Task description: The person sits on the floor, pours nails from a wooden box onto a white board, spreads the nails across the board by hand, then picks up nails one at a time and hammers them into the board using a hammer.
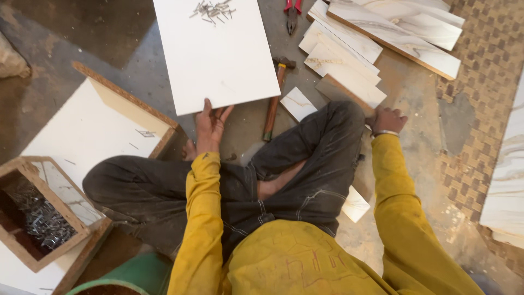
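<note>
On the concrete floor [136, 49], in front of the crossed legs, a white rectangular board [215, 54] is lying flat, its long axis running away from the person and leaning slightly left at the far end, its near short edge facing the knees. The left hand [210, 127] is gripping that near edge close to its left corner, thumb on top and fingers curling underneath. A small heap of nails [213, 11] is resting on the board near its far edge. The right hand [386, 120], wearing a metal bangle, is pressing down beside a stack of marble-patterned strips [344, 65] on the right side of the floor; whether it is clasping one I cannot tell. A hammer [275, 98] is lying just right of the board, handle pointing toward the person, with red-handled pliers [293, 13] beyond it. At the floor's left edge, a wooden box of nails [38, 213] is sitting on another white panel [87, 128].
</note>
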A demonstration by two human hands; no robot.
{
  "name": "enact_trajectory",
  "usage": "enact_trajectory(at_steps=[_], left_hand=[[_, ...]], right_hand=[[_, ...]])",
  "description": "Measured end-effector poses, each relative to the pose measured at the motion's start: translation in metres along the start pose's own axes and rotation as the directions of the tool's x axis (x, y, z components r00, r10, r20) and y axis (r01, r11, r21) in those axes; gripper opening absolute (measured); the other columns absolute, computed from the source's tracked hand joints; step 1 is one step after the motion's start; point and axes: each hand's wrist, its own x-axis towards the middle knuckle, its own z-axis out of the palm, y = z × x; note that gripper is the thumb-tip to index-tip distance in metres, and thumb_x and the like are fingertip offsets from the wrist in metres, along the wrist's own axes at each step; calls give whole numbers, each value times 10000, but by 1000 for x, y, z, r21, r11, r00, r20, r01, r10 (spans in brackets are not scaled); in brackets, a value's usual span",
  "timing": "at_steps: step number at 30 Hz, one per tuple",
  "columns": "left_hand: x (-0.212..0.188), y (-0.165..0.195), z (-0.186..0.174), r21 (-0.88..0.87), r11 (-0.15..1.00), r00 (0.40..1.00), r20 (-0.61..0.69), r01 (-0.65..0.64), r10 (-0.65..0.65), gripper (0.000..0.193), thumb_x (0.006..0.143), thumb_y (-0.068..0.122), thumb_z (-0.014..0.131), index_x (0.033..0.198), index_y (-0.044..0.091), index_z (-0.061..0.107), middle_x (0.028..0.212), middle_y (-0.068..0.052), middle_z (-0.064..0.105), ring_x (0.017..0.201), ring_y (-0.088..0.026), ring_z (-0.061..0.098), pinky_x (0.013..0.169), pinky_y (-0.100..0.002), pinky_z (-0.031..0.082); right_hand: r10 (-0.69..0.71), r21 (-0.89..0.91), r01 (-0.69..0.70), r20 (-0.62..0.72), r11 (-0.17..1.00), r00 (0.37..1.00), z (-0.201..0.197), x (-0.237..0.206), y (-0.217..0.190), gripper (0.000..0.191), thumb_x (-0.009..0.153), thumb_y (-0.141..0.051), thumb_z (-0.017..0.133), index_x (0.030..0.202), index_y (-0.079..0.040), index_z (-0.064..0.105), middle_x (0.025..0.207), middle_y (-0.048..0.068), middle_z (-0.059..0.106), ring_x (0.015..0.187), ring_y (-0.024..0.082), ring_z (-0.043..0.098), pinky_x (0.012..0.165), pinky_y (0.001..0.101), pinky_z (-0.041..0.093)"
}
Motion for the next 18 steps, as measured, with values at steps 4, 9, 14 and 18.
enact_trajectory(at_steps=[4, 9, 14, 18], left_hand=[[-4, 3, 9, -76, 997, 999, -16, 29, -30, 504, 976, 187, 663, 1354, -96, 487, 1325, -274, 577, 1255, -432, 597, 973, -619, 518], [-7, 6, 18, -88, 996, 1000, 0, 13, -13, 433, 965, 135, 621, 1320, -78, 495, 1267, -226, 602, 1193, -416, 630, 970, -627, 526], [-7, 10, 23, -112, 994, 1000, 12, 6, -5, 363, 944, 189, 565, 1201, -61, 506, 1170, -252, 618, 1151, -435, 638, 966, -641, 529], [-8, 17, 27, -96, 995, 998, 54, 34, -29, 398, 942, 206, 529, 1193, -103, 524, 1146, -288, 624, 1142, -449, 642, 952, -638, 532]], right_hand=[[15, 223, 44, -257, 974, 966, -8, -9, 29, 448, 826, -489, 844, 1068, -130, 733, 1155, 101, 706, 1100, 365, 621, 841, 597, 434], [241, 879, 49, -184, 474, 953, -41, -20, 35, 337, 1031, -180, 783, 1092, 58, 553, 1112, 259, 565, 923, 421, 552, 823, 418, 475], [38, 940, -326, 331, -95, 943, -41, -76, -109, 237, 930, -200, 766, 1032, -24, 644, 838, 108, 599, 613, 215, 532, 492, 307, 448], [-181, 912, -382, 355, -150, 917, -39, -125, -211, 176, 859, -223, 701, 912, -58, 728, 870, 66, 704, 740, 167, 657, 616, 310, 562]])
